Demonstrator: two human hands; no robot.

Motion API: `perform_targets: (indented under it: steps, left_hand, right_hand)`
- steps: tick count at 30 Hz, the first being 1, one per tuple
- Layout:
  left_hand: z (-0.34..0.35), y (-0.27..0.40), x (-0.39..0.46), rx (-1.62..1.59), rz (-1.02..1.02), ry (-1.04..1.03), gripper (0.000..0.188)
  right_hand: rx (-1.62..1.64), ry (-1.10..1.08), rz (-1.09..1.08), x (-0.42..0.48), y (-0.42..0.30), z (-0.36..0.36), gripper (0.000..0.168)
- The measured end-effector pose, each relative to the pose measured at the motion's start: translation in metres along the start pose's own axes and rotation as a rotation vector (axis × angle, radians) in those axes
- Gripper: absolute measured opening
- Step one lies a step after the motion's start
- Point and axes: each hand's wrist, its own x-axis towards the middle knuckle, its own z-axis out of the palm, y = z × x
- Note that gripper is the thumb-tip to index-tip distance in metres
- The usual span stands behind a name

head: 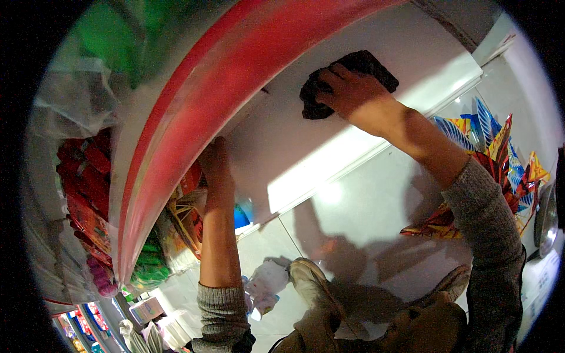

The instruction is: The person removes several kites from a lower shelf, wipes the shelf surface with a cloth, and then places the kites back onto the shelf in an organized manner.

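Observation:
My right hand (348, 90) grips a dark, crumpled cloth (375, 68) and presses it on a white low shelf panel (282, 128). A bright band of light falls along the panel's front edge. My left hand (216, 152) is in shadow below a red shelf-edge strip (247, 57) with a clear plastic cover. It is close to red and yellow packages (187, 216) at the panel's left end. Its fingertips are too dark to show whether they hold anything.
Colourful foil packets (494, 163) lie on the tiled floor (353, 194) to the right. Crumpled clear plastic (267, 282) is beside my shoe (309, 273). On the upper shelf sit red packages (86, 176). Green packages (150, 264) and white bags (176, 328) are at lower left.

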Motion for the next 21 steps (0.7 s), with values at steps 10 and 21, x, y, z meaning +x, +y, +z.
perform_targets:
  steps: [10, 21]
  left_hand:
    - [-0.022, 0.111, 0.002, -0.5, -0.071, -0.066, 0.054]
    - [-0.041, 0.234, 0.015, -0.835, 0.164, -0.283, 0.055]
  right_hand:
    - [-0.013, 0.01, 0.046, -0.008, 0.002, -0.002, 0.034]
    - [-0.128, -0.068, 0.083, -0.017, -0.011, -0.016, 0.036]
